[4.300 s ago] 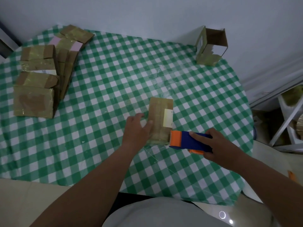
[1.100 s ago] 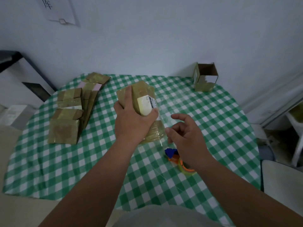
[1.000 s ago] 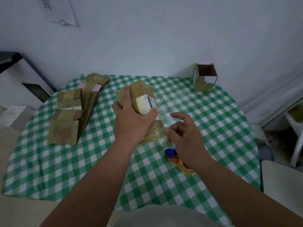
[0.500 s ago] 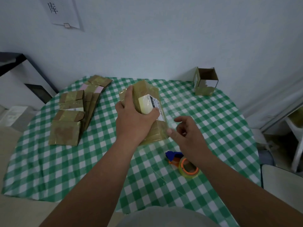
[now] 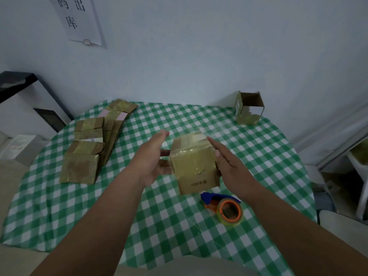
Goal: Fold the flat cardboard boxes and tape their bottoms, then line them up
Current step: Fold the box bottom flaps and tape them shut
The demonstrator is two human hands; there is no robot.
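Holding a folded cardboard box (image 5: 194, 166) between both hands, we keep it lifted above the middle of the table (image 5: 249, 156). Our left hand (image 5: 154, 158) is at the box's nine o'clock side, fingers straight and spread, the fingertips touching its left wall. Our right hand (image 5: 229, 164) presses flat against the three o'clock side, fingers extended, thumb lying along the box's edge. Neither hand curls round it; the box is sandwiched between open palms.

The box is brown and squarish, and the face turned toward us is covered in glossy clear tape that catches the light. Small printed characters sit near its lower edge, too small to read. At its twelve o'clock end a pale flap or label shows, with a loose bit of clear tape sticking up.

Just beyond the box at five o'clock, a tape dispenser (image 5: 223, 207) with a blue handle and orange roll core lies on the green-checked cloth. At nine to ten o'clock, a pile of flat cardboard boxes (image 5: 89, 150) overlaps itself, well apart from our hands. At one o'clock, near the wall, an open upright box (image 5: 249, 110) stands at the table's far edge. A sheet of paper (image 5: 79, 18) hangs on the wall at eleven o'clock.
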